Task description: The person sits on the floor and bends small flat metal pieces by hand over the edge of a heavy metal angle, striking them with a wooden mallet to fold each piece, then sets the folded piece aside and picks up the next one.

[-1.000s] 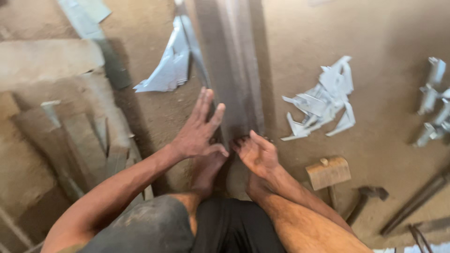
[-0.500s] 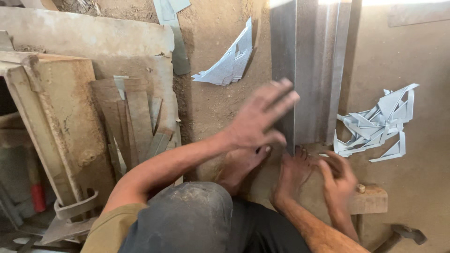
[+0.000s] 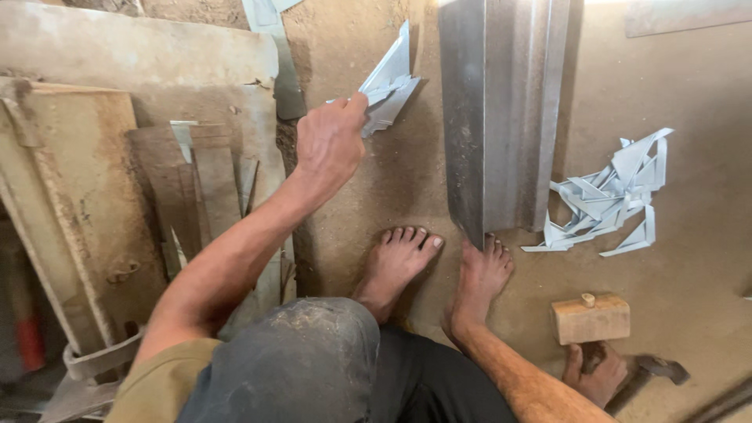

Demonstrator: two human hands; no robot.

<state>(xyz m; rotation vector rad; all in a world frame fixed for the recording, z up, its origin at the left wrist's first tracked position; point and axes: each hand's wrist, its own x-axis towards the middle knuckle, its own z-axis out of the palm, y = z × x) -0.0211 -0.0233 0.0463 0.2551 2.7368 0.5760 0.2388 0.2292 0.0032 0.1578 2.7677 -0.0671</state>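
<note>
Offcut of pale sheet metal [image 3: 388, 86] lies on the dirt floor just left of the long folded metal channel [image 3: 501, 117], pinched in the closed left hand [image 3: 329, 145]. Its points look sharp, so a grip on the flat seems safest. Right hand [image 3: 595, 374] rests low beside the wooden mallet [image 3: 591, 317], fingers curled; whether it holds the handle I cannot tell.

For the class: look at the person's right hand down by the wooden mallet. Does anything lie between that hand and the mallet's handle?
Nothing visible does. The right hand already lies against the handle just below the wooden mallet head, on the dirt floor. Whether it grips the handle cannot be told.
</note>
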